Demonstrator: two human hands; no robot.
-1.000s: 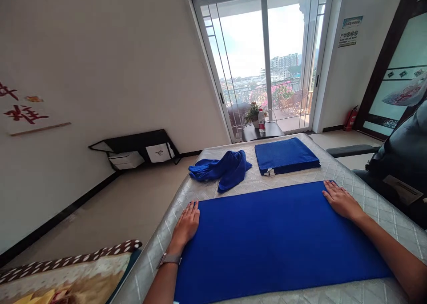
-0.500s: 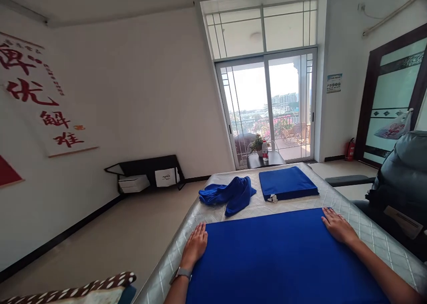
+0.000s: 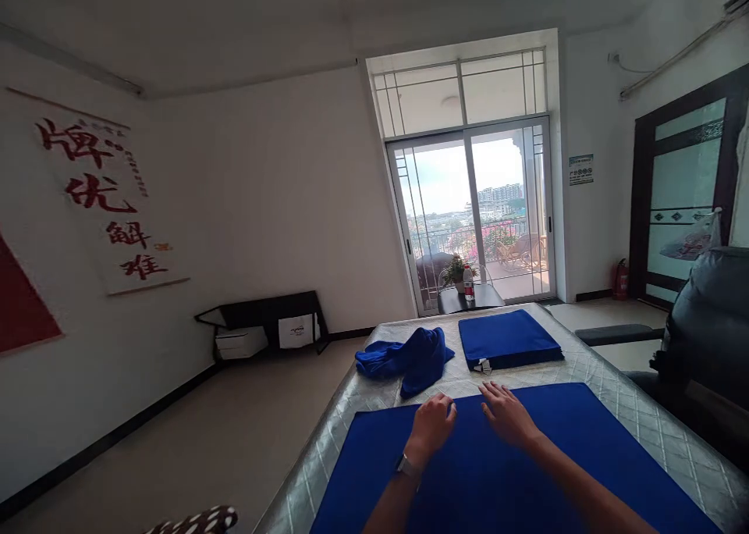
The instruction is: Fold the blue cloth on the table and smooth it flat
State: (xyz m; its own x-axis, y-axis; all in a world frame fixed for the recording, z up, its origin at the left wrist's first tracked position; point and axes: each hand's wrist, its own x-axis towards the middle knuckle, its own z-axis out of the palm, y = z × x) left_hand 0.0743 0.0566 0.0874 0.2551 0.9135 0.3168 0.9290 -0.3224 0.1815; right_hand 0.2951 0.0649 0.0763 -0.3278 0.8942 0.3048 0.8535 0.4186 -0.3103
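A blue cloth [image 3: 497,487] lies spread flat, its far edge straight across the bed-like padded surface. Over that far edge, near the middle, is my left hand [image 3: 431,426], its fingers loosely bent and apart, with a watch on the wrist. Just to its right, my right hand [image 3: 508,415] has its fingers stretched forward, holding nothing. Whether either palm touches the cloth I cannot tell. Beyond the hands sit a crumpled blue cloth [image 3: 418,360] on the left and a neatly folded blue stack [image 3: 509,339] with white tags on the right.
The surface has a silver quilted cover [image 3: 655,425]. At its far end a small black table [image 3: 485,296] holds a bottle [image 3: 469,283] and a potted plant [image 3: 453,272]. A dark armchair [image 3: 708,339] stands at the right, and a black rack [image 3: 269,311] by the left wall.
Both hands have come inward from the cloth's far left and right corners to near the middle of its far edge. The camera view has tilted up slightly.
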